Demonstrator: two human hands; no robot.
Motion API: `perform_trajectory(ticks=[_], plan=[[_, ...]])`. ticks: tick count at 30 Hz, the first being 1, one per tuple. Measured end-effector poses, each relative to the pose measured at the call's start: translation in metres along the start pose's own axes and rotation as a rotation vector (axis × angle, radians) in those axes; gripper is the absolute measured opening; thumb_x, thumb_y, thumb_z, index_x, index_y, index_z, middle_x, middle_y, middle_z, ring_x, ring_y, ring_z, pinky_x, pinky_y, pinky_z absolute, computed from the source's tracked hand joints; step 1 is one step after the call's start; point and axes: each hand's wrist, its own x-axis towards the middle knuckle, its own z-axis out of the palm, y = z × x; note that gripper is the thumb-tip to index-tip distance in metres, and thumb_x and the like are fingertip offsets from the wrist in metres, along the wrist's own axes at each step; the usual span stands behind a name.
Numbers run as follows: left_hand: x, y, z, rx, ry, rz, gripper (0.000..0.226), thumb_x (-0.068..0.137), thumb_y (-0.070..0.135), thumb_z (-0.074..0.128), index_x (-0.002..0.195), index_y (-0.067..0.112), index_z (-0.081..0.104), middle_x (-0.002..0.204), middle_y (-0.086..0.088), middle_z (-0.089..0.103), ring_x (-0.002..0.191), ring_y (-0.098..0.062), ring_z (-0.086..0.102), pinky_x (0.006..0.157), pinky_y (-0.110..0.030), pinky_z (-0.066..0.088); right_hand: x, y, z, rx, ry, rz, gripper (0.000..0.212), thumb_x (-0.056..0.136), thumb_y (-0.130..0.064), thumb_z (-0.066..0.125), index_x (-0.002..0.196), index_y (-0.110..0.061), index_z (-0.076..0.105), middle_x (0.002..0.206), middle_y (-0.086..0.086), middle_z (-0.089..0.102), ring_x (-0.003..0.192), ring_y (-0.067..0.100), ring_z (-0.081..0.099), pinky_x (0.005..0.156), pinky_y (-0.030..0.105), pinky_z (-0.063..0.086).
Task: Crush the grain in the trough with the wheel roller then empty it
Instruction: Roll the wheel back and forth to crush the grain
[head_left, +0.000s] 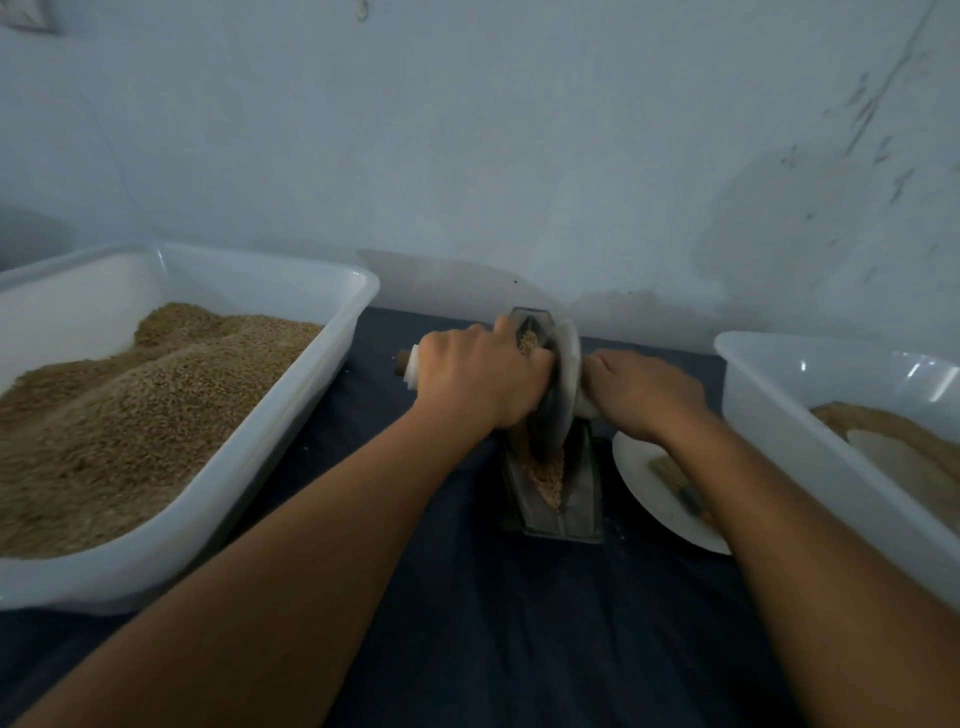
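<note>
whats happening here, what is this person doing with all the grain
A person is crushing grain in a narrow dark metal trough on a dark blue cloth. The left hand and right hand each grip one end of the handle through a pale disc-shaped wheel roller, which stands in the trough. Tan grain lies at the trough's near end. A large white plastic tub of grain sits to the left and another white tub to the right.

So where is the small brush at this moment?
In the head view the small brush lies on the round white plate, right of the dark metal trough and beside the right white plastic tub, partly under the right forearm.
</note>
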Motion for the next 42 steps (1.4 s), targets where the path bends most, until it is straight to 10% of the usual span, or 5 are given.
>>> perform_trajectory(ticks=[26,42], plan=[[-0.001,-0.001,0.006,0.026,0.102,-0.011,0.044,0.092,0.060,0.015,0.092,0.024,0.040,0.078,-0.002,0.044,0.066,-0.025,0.043,0.063,-0.039,0.030,0.009,-0.002,0.006,-0.032,0.107,0.010,0.060,0.073,-0.064,0.005,0.078,-0.025,0.050,0.072,-0.006,0.053,0.063,0.012,0.045,0.053,0.030,0.026],[0.062,-0.001,0.015,0.006,0.026,-0.039,0.048,0.090,0.059,0.023,0.108,0.023,0.050,0.106,-0.009,0.062,0.082,-0.029,0.048,0.069,-0.040,0.031,0.087,0.016,0.019,-0.021,-0.087,-0.086,0.046,0.079,-0.056,0.014,0.086,-0.030,0.052,0.112,0.008,0.061,0.085,0.027,0.050,0.072,0.038,0.038]])
